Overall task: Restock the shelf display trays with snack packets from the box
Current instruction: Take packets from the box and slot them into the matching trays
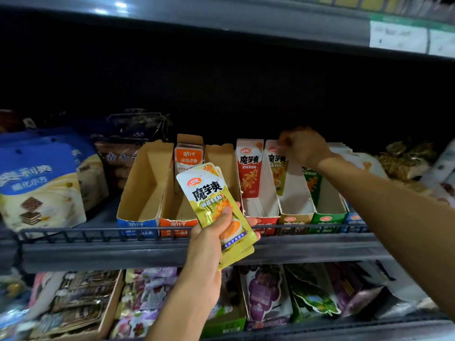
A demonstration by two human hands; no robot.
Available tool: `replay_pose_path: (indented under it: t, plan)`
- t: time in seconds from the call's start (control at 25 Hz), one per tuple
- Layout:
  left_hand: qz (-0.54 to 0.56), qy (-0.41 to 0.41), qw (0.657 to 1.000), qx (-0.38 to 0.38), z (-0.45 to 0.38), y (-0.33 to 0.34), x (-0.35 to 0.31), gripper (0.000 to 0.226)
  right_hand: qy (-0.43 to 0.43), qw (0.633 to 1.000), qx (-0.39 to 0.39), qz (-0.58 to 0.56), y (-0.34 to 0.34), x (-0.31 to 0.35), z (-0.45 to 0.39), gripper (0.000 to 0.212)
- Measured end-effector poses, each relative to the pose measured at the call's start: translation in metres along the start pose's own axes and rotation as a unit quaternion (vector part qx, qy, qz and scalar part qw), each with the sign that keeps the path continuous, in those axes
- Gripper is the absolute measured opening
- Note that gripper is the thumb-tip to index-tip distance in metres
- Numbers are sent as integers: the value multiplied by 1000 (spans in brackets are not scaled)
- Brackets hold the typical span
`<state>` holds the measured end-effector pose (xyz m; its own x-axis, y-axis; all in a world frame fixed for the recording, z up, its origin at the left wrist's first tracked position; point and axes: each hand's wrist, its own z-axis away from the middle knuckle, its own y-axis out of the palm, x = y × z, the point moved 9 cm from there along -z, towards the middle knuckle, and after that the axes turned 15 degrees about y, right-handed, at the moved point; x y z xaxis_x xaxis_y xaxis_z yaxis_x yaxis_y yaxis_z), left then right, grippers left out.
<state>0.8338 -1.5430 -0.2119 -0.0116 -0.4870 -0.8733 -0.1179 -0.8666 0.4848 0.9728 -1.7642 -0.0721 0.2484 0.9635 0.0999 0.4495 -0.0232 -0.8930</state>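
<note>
Yellow packets [216, 212] in left hand [209, 242]

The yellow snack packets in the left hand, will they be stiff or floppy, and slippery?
The yellow packets look like thin glossy foil, so probably floppy and somewhat slippery. The left hand holds several fanned with just thumb and fingers, suggesting they are light. Stacked loosely, they may slide apart.
</note>
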Motion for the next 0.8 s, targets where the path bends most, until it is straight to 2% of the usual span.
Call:
replay_pose_path:
  t: [0.08, 0.12, 0.16, 0.2, 0.24, 0.28, 0.32, 0.36, 0.44, 0.52, 0.64, 0.72, 0.8]
  plan:
    - [-2, -1, 1000, -13, 2, 0, -2, 31, 6, 999, -17, -41, -6, 5, 6, 19]
    - [-8, -4, 1000, -18, 3, 1, -1, 31, 13, 996, -26, -88, -15, 6, 13, 17]
    - [-11, -2, 999, -34, 4, -4, -2, 30, 6, 986, 0, -165, -19, 18, 25, 16]
    - [-12, 4, 998, -54, 7, -10, -4, 28, -10, 960, 75, -270, -19, 37, 40, 13]
    - [-17, 5, 998, -53, 7, -8, -5, 28, -14, 914, 175, -365, -20, 52, 57, 15]
    - [-24, 4, 998, -50, 6, -6, -5, 29, -28, 876, 266, -402, -20, 68, 75, 22]
    - [-31, 3, 998, -46, 6, -5, -6, 31, -51, 858, 328, -391, -20, 82, 91, 28]
    - [-36, 4, 998, -43, 7, -5, -6, 32, -71, 857, 360, -363, -19, 90, 102, 29]
    - [-47, 8, 998, -30, 10, -2, -8, 34, -81, 880, 342, -321, -21, 88, 100, 23]
    - [-53, 16, 998, 1, 12, 3, -11, 33, -58, 899, 281, -332, -36, 67, 80, 27]
    - [-69, 28, 997, 8, 10, -3, -14, 29, 33, 900, 174, -398, -75, 13, 35, 53]
    - [-72, 29, 997, 2, 8, -6, -14, 28, 123, 928, 89, -341, -88, -31, 12, 59]
    - [-75, 29, 997, -1, 9, -7, -14, 26, 173, 937, 55, -299, -80, -59, 3, 61]
